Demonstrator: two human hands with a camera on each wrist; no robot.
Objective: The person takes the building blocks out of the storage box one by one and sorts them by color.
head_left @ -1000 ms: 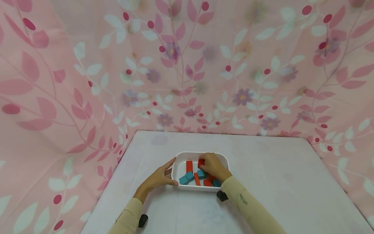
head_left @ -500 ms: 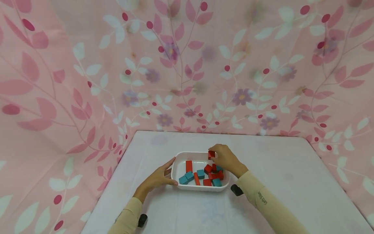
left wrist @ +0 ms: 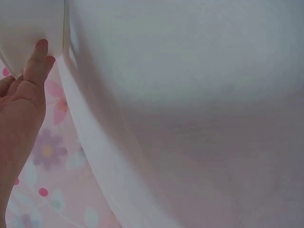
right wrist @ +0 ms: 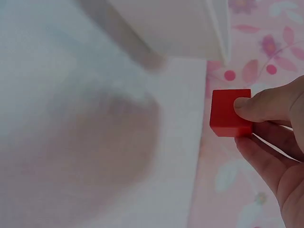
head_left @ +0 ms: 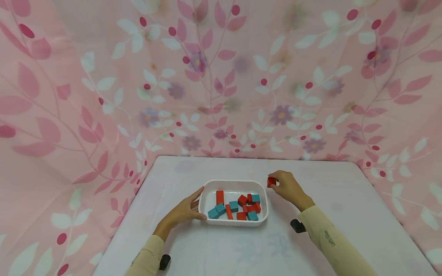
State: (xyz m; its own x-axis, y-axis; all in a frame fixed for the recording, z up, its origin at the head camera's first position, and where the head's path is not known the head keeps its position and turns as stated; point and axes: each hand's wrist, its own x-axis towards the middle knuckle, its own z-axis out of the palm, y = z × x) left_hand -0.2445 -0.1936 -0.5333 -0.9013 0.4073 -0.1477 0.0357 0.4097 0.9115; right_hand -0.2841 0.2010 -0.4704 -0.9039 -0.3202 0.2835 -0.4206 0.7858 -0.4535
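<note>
Pink floral fabric backs a white worktop. The right hand pinches a red cube right of a white rectangular tray; the left hand, outstretched, touches its left end.

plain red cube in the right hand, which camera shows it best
The right wrist view: there the plain red cube looks large and close, with two faces showing. The head view shows it small, partly covered by the right hand; the left wrist view doesn't show it.
</note>
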